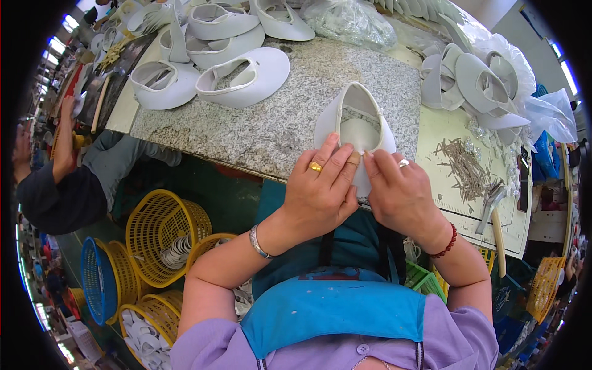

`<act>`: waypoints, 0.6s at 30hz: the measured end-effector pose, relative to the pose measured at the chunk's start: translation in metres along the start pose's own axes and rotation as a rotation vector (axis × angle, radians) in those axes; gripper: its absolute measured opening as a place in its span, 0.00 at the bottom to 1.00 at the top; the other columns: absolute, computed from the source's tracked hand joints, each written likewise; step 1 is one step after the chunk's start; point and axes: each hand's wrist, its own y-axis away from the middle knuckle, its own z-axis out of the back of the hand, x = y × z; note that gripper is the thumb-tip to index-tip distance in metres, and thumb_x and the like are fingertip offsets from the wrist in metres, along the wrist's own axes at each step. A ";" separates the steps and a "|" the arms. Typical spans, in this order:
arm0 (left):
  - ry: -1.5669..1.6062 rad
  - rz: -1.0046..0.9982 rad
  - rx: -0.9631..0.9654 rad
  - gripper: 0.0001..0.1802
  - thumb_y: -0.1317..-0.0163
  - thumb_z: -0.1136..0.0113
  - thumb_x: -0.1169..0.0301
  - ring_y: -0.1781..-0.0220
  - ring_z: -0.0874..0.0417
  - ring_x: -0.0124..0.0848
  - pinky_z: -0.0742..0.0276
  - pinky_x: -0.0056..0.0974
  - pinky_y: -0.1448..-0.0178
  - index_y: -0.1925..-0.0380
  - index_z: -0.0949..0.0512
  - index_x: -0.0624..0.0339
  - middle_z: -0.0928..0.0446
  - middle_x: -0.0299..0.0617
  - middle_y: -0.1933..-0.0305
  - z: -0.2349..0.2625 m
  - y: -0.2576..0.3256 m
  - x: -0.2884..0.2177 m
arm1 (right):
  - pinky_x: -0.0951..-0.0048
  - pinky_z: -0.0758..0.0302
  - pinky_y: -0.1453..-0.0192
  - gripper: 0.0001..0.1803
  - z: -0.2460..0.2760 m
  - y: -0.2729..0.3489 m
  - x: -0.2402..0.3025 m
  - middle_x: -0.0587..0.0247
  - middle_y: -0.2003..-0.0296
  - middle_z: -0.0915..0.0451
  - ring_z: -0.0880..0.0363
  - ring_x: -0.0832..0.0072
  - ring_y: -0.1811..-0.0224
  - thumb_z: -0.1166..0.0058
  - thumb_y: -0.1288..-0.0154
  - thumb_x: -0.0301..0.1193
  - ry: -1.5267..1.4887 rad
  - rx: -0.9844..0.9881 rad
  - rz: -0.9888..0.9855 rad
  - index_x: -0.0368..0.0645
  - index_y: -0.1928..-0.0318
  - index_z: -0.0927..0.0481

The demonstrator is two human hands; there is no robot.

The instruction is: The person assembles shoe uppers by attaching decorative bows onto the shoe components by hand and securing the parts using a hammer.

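A white shoe upper (328, 123) with a long oval opening stands at the front edge of the granite slab (203, 132). My left hand (325, 185) is closed on its near end, fingertips pressed at the rim of the opening. Right beside it, my right hand (404, 196) pinches the same rim with thumb and fingers. The fingertips of both hands almost meet there. What lies under them is hidden.
Several more white uppers (246, 77) sit at the back left, others (481, 83) at the right. Thin strips (462, 169) lie near a wooden-handled hammer (497, 237). Yellow baskets (161, 237) and a blue basket (98, 280) stand below left. Another person (65, 197) works at far left.
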 end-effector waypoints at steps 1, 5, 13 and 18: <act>0.034 0.013 0.012 0.25 0.51 0.42 0.68 0.39 0.27 0.48 0.31 0.47 0.46 0.51 0.23 0.68 0.25 0.48 0.46 0.002 0.000 0.001 | 0.66 0.27 0.62 0.26 0.003 0.001 -0.004 0.57 0.59 0.27 0.25 0.66 0.64 0.44 0.54 0.24 -0.112 -0.007 -0.024 0.31 0.50 0.25; 0.056 0.046 0.035 0.26 0.51 0.41 0.68 0.38 0.27 0.48 0.32 0.47 0.44 0.50 0.24 0.68 0.26 0.48 0.45 0.006 0.005 0.000 | 0.63 0.28 0.47 0.25 0.020 0.045 -0.029 0.53 0.50 0.26 0.26 0.61 0.50 0.45 0.50 0.19 -0.215 -0.247 -0.275 0.36 0.47 0.24; 0.035 0.046 0.039 0.27 0.48 0.45 0.66 0.37 0.28 0.49 0.33 0.47 0.42 0.48 0.25 0.69 0.27 0.52 0.43 0.003 0.003 0.000 | 0.64 0.33 0.39 0.22 0.042 0.223 -0.104 0.47 0.51 0.25 0.28 0.54 0.45 0.54 0.43 0.18 0.226 -0.179 -0.914 0.33 0.45 0.26; -0.016 0.037 0.054 0.27 0.49 0.45 0.67 0.38 0.28 0.50 0.33 0.49 0.42 0.48 0.26 0.69 0.26 0.52 0.44 0.003 0.001 -0.004 | 0.64 0.31 0.44 0.18 0.037 0.239 -0.108 0.48 0.54 0.24 0.26 0.53 0.50 0.52 0.40 0.21 0.083 -0.137 -0.975 0.32 0.48 0.26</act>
